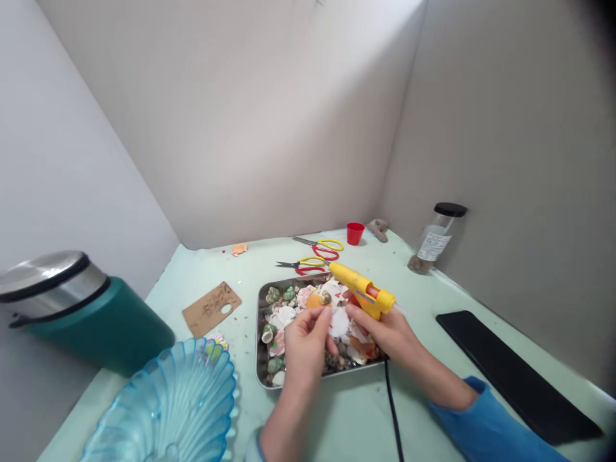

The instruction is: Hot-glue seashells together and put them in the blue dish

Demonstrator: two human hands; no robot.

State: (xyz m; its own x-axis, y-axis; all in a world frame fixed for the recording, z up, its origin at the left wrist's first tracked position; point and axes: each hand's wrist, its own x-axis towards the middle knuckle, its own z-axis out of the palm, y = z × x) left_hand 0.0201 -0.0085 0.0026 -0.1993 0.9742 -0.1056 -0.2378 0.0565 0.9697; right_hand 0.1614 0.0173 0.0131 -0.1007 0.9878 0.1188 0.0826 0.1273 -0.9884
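Observation:
My right hand is wrapped round a yellow hot glue gun, whose nozzle points up and to the left over the tray. Thumb and forefinger of my left hand are pinched together, with a small greenish-brown shell at their tips. Both hands are over a metal tray of shells and pale pieces. At its left side lie several green shells and a white shell. The glue gun's black cord runs down over the table's front.
Two pairs of scissors and a red cup are behind the tray. A brown card, a blue scalloped dish and a green flask are at left. A jar and black strip are at right.

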